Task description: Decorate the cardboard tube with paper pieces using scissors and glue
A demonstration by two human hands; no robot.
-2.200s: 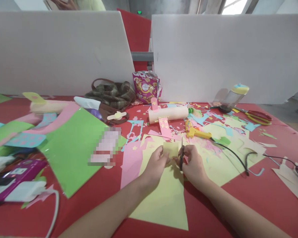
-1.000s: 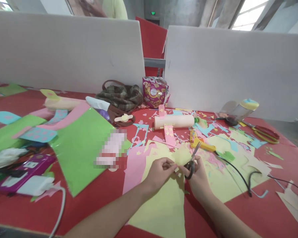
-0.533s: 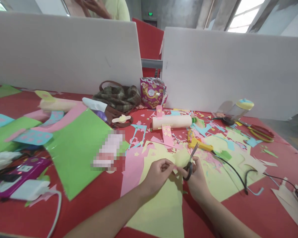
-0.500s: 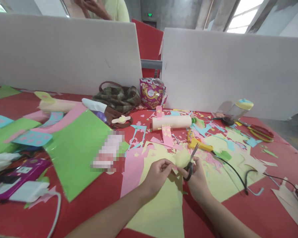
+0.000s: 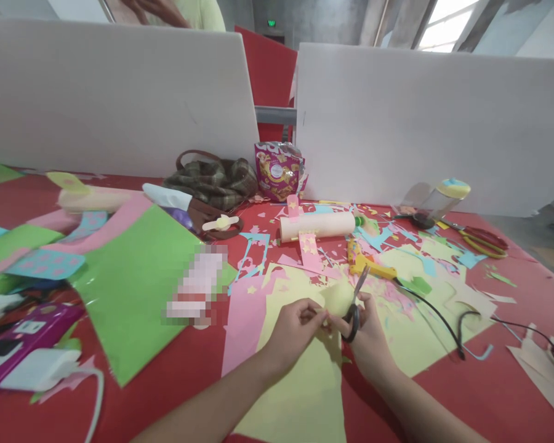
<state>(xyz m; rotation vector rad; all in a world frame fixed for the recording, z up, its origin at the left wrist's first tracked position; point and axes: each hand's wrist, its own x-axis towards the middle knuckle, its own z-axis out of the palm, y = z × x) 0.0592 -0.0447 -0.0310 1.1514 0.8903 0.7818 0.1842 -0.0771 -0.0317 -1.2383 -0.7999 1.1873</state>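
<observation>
My left hand (image 5: 298, 326) is closed, its thumb and forefinger pinching a small piece of pale yellow paper (image 5: 339, 299). My right hand (image 5: 367, 335) keeps hold of a pair of scissors (image 5: 353, 315) with black handles, the blades pointing up and away from me. The right thumb and fingertips also meet the yellow paper's lower edge, close to the left fingertips. Beneath both hands lies a large pale yellow sheet (image 5: 300, 394), partly over a pink sheet (image 5: 242, 326). Beyond them rests a cream paper tube (image 5: 321, 226) with pink star-dotted strips and a green end.
A yellow glue gun (image 5: 373, 266) with a black cord lies just past my right hand. Paper scraps spread around it. Red-handled scissors (image 5: 484, 241) and a clear jar (image 5: 441, 203) are at right. Left are a green sheet (image 5: 133, 289) and a white charger (image 5: 39, 369). White panels (image 5: 420, 129) stand behind.
The yellow paper has turned slightly between my fingertips, and my hands have come a little closer together. The view has shifted slightly to the right. Both hands keep their holds.
</observation>
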